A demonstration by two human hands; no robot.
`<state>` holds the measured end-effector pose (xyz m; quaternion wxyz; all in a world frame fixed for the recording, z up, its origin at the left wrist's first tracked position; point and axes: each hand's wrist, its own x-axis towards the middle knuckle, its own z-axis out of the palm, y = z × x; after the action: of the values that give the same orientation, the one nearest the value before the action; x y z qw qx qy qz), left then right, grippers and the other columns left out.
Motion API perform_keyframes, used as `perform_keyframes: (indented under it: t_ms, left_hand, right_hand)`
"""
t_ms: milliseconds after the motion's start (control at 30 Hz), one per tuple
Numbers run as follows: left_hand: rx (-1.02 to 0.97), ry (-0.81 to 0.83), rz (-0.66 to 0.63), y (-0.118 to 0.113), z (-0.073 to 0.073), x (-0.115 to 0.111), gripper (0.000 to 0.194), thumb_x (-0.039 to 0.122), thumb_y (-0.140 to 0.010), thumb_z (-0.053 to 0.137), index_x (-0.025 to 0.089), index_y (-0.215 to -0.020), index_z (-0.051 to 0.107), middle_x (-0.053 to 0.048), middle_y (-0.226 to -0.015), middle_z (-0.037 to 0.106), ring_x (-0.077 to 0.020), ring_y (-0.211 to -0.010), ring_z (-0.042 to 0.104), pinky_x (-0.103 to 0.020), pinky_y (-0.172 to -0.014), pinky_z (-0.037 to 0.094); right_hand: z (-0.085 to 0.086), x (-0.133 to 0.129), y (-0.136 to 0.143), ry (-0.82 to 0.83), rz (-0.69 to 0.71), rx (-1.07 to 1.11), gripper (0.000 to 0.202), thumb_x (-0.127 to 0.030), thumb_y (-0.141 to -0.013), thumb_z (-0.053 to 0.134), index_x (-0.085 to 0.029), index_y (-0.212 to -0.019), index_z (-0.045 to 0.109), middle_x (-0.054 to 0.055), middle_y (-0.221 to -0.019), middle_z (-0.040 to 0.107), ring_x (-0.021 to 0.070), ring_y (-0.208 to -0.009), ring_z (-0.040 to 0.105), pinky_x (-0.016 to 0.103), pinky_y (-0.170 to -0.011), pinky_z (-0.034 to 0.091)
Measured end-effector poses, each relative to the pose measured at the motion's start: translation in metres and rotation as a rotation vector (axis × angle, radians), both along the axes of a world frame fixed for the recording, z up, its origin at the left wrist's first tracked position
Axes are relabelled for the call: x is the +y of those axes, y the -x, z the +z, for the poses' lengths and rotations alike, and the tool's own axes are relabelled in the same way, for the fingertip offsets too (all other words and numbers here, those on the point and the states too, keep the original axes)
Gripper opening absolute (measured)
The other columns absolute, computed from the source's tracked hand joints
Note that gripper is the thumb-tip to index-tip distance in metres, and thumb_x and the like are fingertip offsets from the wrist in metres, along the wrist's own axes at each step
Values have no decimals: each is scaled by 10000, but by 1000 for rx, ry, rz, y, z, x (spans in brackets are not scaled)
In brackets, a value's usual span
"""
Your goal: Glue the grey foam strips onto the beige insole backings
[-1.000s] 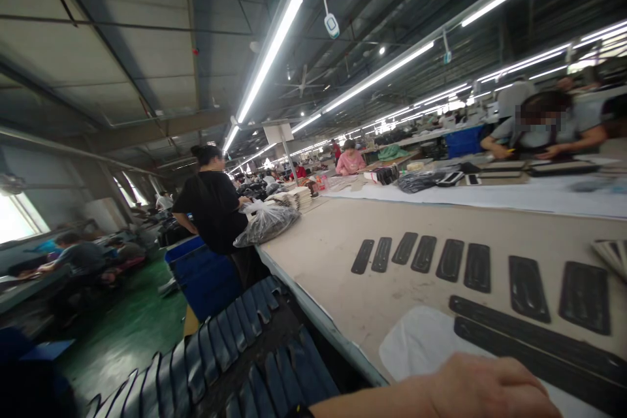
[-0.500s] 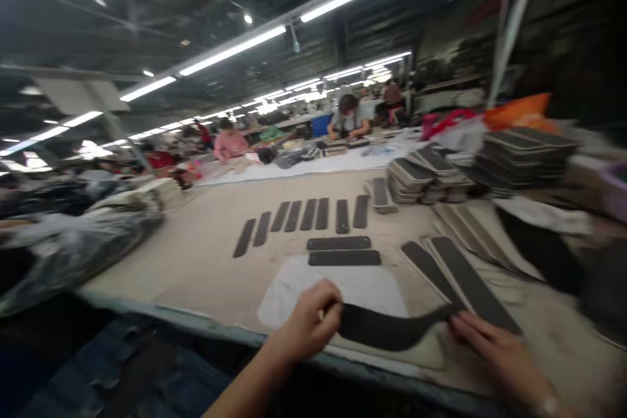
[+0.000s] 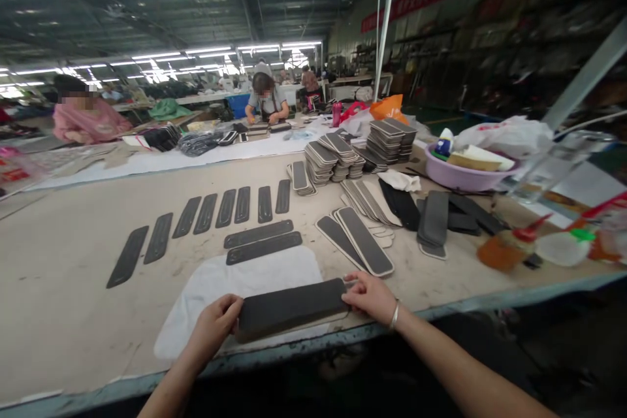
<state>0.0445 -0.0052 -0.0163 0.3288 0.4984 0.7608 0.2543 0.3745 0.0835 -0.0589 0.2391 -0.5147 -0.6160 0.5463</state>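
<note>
We hold 1 dark panel (image 3: 294,305), left hand (image 3: 218,323) and right hand (image 3: 369,297) pinching its 2 ends | panel over 1 white sheet (image 3: 208,284), near the tabletop's (image 3: 63,307) front edge | beyond: 8 dark strips (image 3: 226,209) in a row, 2 crosswise strips (image 3: 259,234) | open room left of the sheet, stacks (image 3: 321,162) crowding our far right

Single head-worn view, facing forward and down across the tabletop (image 3: 73,320). Camera sits above and behind the left hand (image 3: 226,315) and right hand (image 3: 361,296); both near, low in frame, forearms (image 3: 455,359) entering from the bottom edge. Tabletop's near edge slants up rightward, just on the camera's side of both hands. View reaches far past the hands to co-workers (image 3: 93,119) and ceiling (image 3: 196,26). Wide coverage.
</note>
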Motion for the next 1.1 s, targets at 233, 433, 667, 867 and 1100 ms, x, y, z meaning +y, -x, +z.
perform_keyframes:
  t_ms: [233,433,667,867,1100]
  left_hand:
    - [148,79,-46,7,-11,3,356,461,-768,413,181,-650,598,32,-488,548,-150,-502,518,-229,-507,349]
    - [128,124,-39,7,-9,2,337,461,-764,441,190,-635,595,42,-429,531,-158,-478,526,-231,-507,335]
    - [46,140,-70,12,-12,0,334,459,-775,437,178,-679,591,34,-455,560,-146,-466,535,-227,-499,351]
    - [94,142,-47,16,-19,0,157,321,-688,543,170,-681,583,34,-498,570,-130,-495,547,-220,-510,365]
    - [119,154,-22,18,-28,1,106,267,-675,560,173,-711,596,31,-524,586,-126,-520,572,-216,-521,374]
  right_hand:
    - [-3,-4,8,-58,19,-149,121,-186,-611,662,-192,-658,551,-67,-473,568,97,-435,518,189,-440,372]
    - [-2,-4,9,-60,52,-213,55,-220,-628,642,-194,-621,594,-41,-494,602,111,-445,536,192,-418,353]
    - [-3,-3,9,-86,84,-272,64,-256,-625,642,-202,-618,608,-24,-518,627,137,-490,578,213,-465,390]
    - [-5,0,5,-172,174,-373,148,-350,-666,617,-205,-634,621,-10,-553,640,155,-537,585,235,-500,384]
    - [-1,1,6,-191,228,-443,178,-383,-690,593,-211,-657,628,-13,-592,658,156,-569,595,246,-540,391]
